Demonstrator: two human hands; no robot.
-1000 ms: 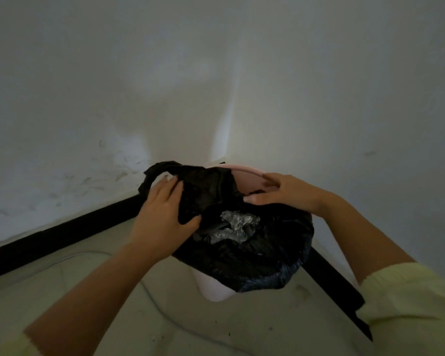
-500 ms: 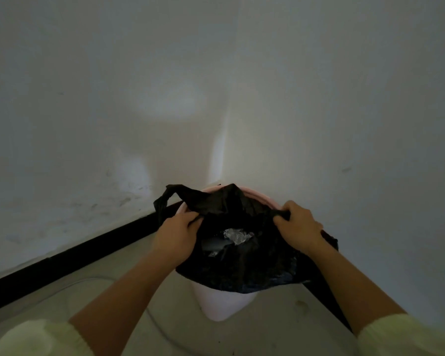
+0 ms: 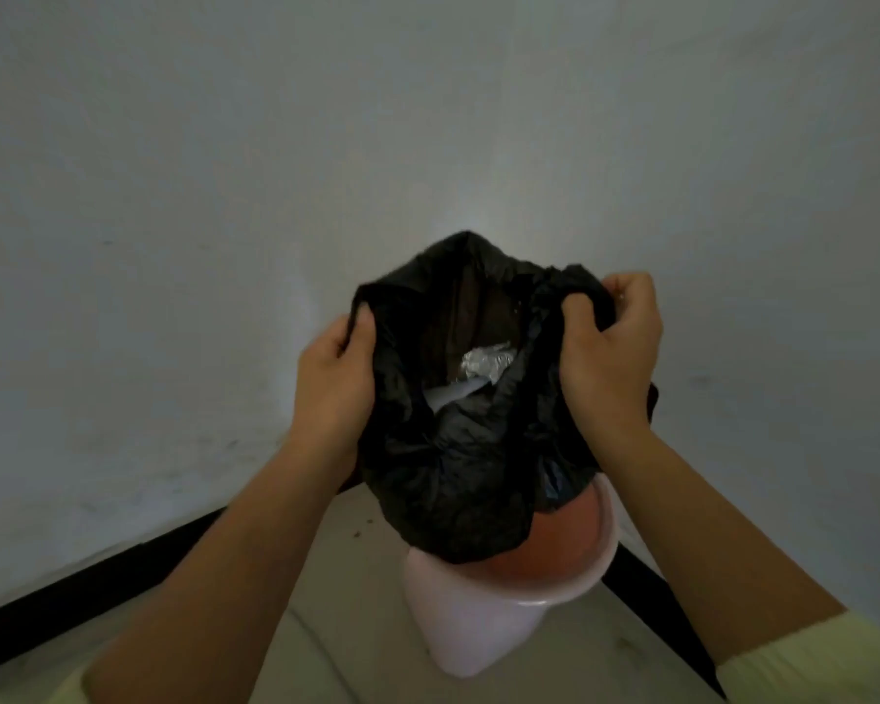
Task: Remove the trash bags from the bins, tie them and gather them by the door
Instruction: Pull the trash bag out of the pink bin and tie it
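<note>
Two hands gripping a black trash bag (image 3: 453, 470) above a pink bin (image 3: 483, 617), left hand (image 3: 334, 383) pinching its left rim, right hand (image 3: 610, 358) fisted around bunched right rim, crumpled foil (image 3: 486, 362) inside

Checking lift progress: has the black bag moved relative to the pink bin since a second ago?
Yes. The black bag has risen: earlier it draped over the pink bin rim, and now its bottom sits at the rim, exposing the bin's inside.

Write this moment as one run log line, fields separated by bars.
step: lifting bag | black trash bag: mostly out of pink bin, untied | left hand: gripping rim | right hand: gripping rim
</note>
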